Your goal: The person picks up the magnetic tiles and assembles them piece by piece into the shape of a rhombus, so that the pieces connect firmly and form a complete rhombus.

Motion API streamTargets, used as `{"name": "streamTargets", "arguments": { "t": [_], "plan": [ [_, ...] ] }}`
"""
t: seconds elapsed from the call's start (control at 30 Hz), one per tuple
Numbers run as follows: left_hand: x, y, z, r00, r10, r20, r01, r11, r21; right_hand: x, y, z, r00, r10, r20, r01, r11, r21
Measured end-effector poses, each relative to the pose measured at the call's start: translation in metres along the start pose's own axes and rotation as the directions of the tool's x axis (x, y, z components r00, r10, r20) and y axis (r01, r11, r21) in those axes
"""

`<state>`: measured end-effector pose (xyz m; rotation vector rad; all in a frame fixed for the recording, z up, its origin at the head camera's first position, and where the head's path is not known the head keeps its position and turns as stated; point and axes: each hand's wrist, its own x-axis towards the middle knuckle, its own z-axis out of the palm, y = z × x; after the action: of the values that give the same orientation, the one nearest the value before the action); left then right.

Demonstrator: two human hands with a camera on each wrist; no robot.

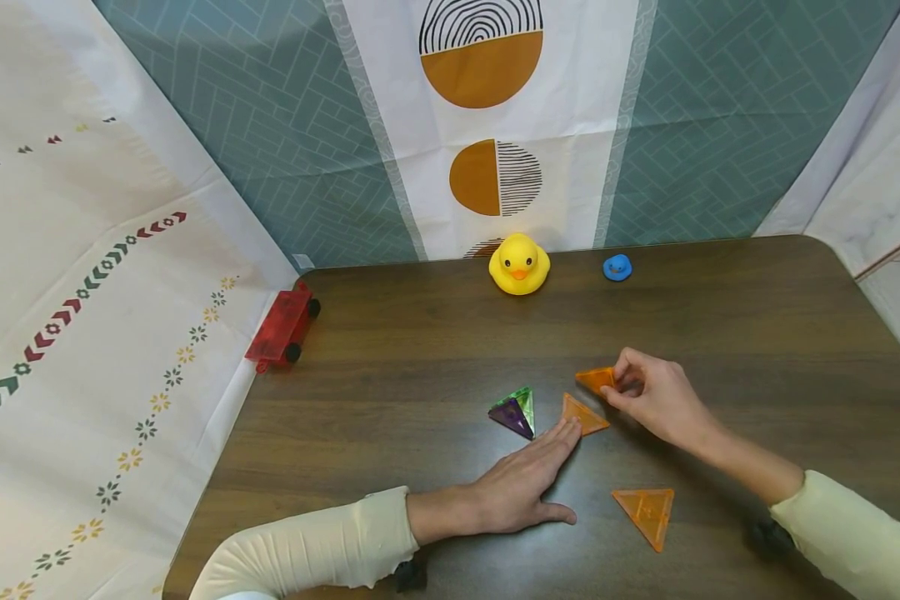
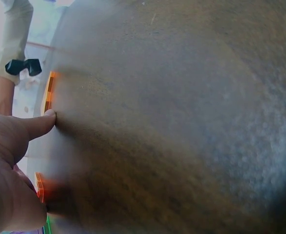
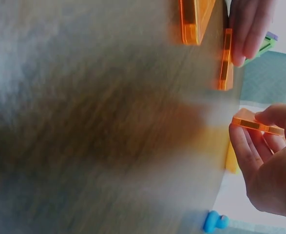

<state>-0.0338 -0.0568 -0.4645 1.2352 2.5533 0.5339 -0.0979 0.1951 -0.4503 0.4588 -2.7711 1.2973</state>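
Note:
My right hand (image 1: 663, 398) pinches an orange translucent triangle tile (image 1: 594, 380) between thumb and fingers. The right wrist view shows this held tile (image 3: 257, 124) raised off the table. With straight fingers, my left hand (image 1: 521, 487) lies on the table, fingertips touching a second orange triangle tile (image 1: 585, 417). Just left of those fingertips, a purple triangle tile (image 1: 512, 417) and a green triangle tile (image 1: 526, 402) lie together, partly overlapping as seen from above. A third orange triangle tile (image 1: 648, 512) lies flat nearer the front, between the two forearms.
On the brown wooden table (image 1: 390, 333), a yellow rubber duck (image 1: 520, 265) and a small blue duck (image 1: 617, 267) stand along the back edge. A red wheeled toy car (image 1: 281, 327) sits at the left edge. Patterned cloths hang behind and to the left.

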Motion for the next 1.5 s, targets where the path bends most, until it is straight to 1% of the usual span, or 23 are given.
{"name": "streamTargets", "arguments": {
  "t": [0.37,0.63,0.83,1.13,1.3,1.5],
  "plan": [
    [0.000,-0.001,0.001,1.000,0.002,0.002,-0.002,1.000,0.009,-0.004,-0.001,0.011,0.999,-0.027,0.023,0.027,0.999,0.019],
    [0.000,-0.001,0.001,1.000,-0.004,0.003,0.004,1.000,-0.005,-0.006,0.002,0.019,0.999,-0.034,0.028,0.033,0.999,0.025],
    [0.001,-0.001,0.000,1.000,-0.006,0.007,0.006,1.000,0.013,-0.007,0.001,0.018,0.999,-0.037,0.032,0.037,0.999,0.028],
    [0.002,0.002,-0.002,0.999,-0.033,0.019,0.032,0.999,0.042,-0.007,-0.004,0.018,0.998,-0.035,0.047,0.034,0.999,0.027],
    [0.002,0.003,-0.004,0.999,-0.031,0.013,0.030,0.997,0.073,-0.008,-0.005,0.018,0.998,-0.038,0.050,0.037,0.999,0.015],
    [0.002,0.003,-0.004,0.999,-0.034,0.014,0.033,0.996,0.085,-0.008,-0.006,0.018,0.998,-0.048,0.052,0.047,0.999,0.008]
  ]
}}
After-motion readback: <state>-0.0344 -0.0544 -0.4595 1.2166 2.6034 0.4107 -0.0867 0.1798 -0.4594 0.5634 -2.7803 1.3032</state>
